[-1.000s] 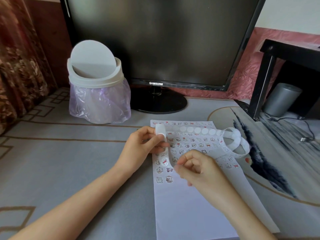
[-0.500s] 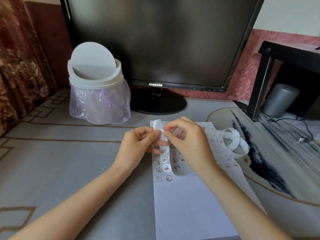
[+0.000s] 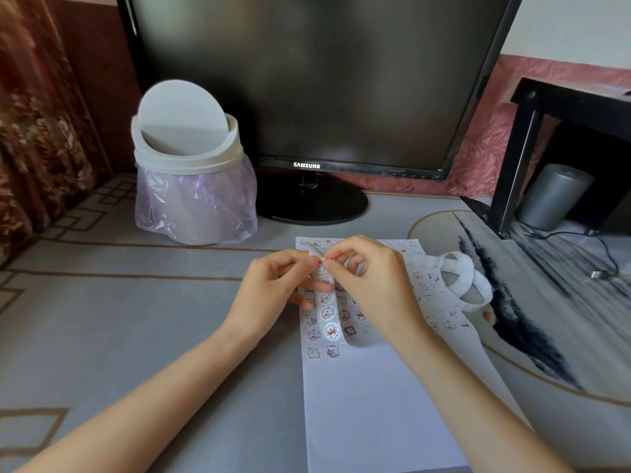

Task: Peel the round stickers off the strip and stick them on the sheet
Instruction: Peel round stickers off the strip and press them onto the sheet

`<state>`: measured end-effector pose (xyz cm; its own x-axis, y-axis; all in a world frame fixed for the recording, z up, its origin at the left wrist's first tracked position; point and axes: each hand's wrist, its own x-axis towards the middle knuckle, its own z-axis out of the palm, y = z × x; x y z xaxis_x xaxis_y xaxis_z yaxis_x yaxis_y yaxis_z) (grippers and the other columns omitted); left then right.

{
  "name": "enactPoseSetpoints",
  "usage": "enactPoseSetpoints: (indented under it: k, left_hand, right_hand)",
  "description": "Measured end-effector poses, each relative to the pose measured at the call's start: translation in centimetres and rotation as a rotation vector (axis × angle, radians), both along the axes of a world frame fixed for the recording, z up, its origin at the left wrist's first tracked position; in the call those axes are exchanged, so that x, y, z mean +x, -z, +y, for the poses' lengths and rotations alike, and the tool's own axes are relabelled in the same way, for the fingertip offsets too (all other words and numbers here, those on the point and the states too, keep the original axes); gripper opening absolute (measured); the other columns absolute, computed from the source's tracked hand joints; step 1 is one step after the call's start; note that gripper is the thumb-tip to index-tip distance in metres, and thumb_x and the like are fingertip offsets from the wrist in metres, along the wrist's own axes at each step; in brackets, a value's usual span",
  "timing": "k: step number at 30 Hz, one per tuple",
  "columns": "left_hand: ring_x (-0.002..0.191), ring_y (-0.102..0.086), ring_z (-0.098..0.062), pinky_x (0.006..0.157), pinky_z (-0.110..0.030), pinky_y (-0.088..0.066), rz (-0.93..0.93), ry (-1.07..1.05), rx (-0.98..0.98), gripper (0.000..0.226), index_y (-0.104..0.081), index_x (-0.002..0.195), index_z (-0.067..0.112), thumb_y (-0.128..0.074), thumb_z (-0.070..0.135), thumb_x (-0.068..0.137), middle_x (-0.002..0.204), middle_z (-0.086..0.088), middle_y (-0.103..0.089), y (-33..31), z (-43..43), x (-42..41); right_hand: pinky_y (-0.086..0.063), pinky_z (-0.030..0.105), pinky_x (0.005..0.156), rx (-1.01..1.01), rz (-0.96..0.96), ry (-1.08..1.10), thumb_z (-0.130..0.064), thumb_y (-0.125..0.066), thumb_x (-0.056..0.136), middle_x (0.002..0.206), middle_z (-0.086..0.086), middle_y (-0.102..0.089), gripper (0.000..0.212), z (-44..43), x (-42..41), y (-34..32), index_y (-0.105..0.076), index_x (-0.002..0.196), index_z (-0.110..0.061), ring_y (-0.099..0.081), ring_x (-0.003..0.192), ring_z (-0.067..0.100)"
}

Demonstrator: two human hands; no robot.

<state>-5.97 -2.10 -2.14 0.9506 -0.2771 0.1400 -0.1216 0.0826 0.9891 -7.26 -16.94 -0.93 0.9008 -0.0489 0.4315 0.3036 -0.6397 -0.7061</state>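
The strip [image 3: 327, 314] is dangling in a loose loop over the far end of the sheet [image 3: 375, 421]. It's looking thin, light and floppy, so it's wanting a pinch right beside each sticker. The left hand [image 3: 273, 291] is pinching its top end. The right hand [image 3: 375, 285] seems to be nipping a sticker [image 3: 320, 260] edge between thumb and forefinger. The spare strip is coiling off right, with the bin [image 3: 191, 186] and monitor [image 3: 307, 80] sitting beyond.
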Motion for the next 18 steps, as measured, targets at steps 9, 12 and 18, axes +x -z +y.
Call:
enactPoseSetpoints:
  k: [9,12,18]
  left_hand:
    - [0.072,-0.072,-0.021,0.04,-0.02,-0.042,0.042,-0.066,0.056,0.022,-0.069,0.088,0.0,-0.053,0.014,0.094,0.087,-0.008,-0.073,-0.2,-0.2,-0.2]
    - [0.068,-0.071,-0.021,0.037,-0.02,-0.036,0.094,-0.077,0.032,0.021,-0.068,0.083,0.004,-0.054,0.015,0.093,0.081,-0.006,-0.072,-0.2,-0.2,-0.1]
    - [0.062,-0.07,-0.016,0.038,-0.018,-0.038,0.124,-0.099,0.004,0.018,-0.065,0.082,0.005,-0.053,0.013,0.093,0.068,0.002,-0.069,-0.2,0.0,0.0]
  right_hand:
    - [-0.031,0.011,0.06,-0.206,-0.009,0.02,-0.024,-0.067,0.084,0.072,-0.019,-0.051,0.005,-0.3,-0.4,-0.3,-0.064,0.083,-0.028,-0.046,0.07,-0.01]
    - [-0.032,0.01,0.062,-0.29,-0.041,-0.013,-0.026,-0.063,0.086,0.076,-0.018,-0.05,0.004,-0.3,-0.7,-0.3,-0.061,0.084,-0.028,-0.043,0.075,-0.012]
    - [-0.039,0.016,0.066,-0.133,-0.023,-0.095,-0.024,-0.064,0.087,0.09,-0.015,-0.053,0.006,-0.3,-1.4,-1.0,-0.061,0.082,-0.023,-0.049,0.075,0.0]
